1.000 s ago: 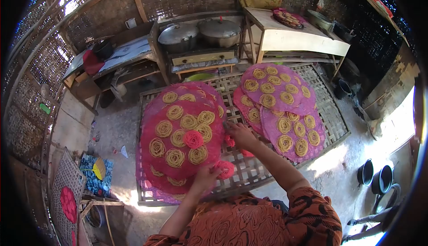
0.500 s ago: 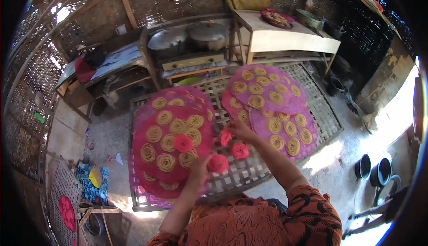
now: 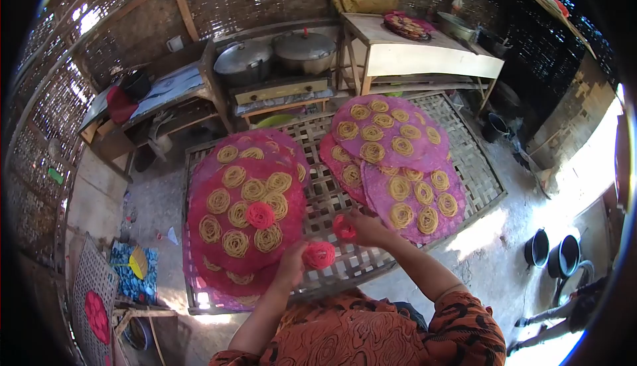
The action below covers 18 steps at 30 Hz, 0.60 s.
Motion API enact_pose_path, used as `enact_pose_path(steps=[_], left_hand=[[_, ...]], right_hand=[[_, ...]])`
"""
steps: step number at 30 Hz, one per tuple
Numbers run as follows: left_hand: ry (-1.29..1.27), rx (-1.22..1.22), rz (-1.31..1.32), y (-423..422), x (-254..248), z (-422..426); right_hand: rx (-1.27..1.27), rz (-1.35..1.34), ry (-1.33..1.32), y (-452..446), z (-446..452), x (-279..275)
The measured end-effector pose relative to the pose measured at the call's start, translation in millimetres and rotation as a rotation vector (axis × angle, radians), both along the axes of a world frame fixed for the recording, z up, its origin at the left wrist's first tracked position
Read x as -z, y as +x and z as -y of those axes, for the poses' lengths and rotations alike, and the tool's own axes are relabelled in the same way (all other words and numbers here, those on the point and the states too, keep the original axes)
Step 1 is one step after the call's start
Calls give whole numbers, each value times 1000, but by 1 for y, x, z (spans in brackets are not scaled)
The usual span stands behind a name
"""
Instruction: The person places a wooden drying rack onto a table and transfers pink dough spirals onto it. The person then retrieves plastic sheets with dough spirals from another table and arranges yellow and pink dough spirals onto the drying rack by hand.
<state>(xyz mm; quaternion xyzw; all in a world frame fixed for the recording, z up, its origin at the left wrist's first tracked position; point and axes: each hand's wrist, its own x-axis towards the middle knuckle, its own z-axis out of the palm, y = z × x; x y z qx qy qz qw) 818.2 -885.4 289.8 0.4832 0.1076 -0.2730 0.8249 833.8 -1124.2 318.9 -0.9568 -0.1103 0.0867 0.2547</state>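
My left hand (image 3: pixel 292 264) is closed at the edge of a red coiled noodle nest (image 3: pixel 320 255), above the front of the woven bamboo rack. Close by, my right hand (image 3: pixel 368 229) has its fingers closed on another red noodle nest (image 3: pixel 344 226), partly covered by them. A third red nest (image 3: pixel 260 215) lies among yellow noodle nests (image 3: pixel 235 244) on the pink net rounds (image 3: pixel 199 260) left of my hands. Beyond my right hand, more yellow nests (image 3: pixel 400 215) rest on overlapping purple-pink net rounds (image 3: pixel 381 200).
The bamboo rack (image 3: pixel 474 134) carries both stacks of net rounds. Behind it, two lidded pots (image 3: pixel 304 51) stand on a stove. A table (image 3: pixel 434 66) at the back holds a tray and pot. Black buckets (image 3: pixel 564 256) stand on the floor at right.
My right hand has come nearer to me and lower. Three red nests were near my hands; two show there now. The view has shifted slightly.
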Motion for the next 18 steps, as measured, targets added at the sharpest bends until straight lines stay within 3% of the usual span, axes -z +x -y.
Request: enact_pose_path(steps=[3,7,9,11,13,18], left_hand=[[-25,-125,-53,-11,-11,-10],[16,-250,-3,-45,-2,-32],[-2,-355,8,-73,-3,-44],[-23,-425,18,-100,-6,-52],[-21,-502,15,-131,-9,-66],[8,-562,-88,-202,-13,-126]], right_hand=[[-119,-71,48,8,9,13],[-330,142,-74,18,21,44],[-350,278,40,23,23,35],[-362,248,82,28,16,29],[-535,364,-43,31,11,24],[-520,153,-172,43,2,28]])
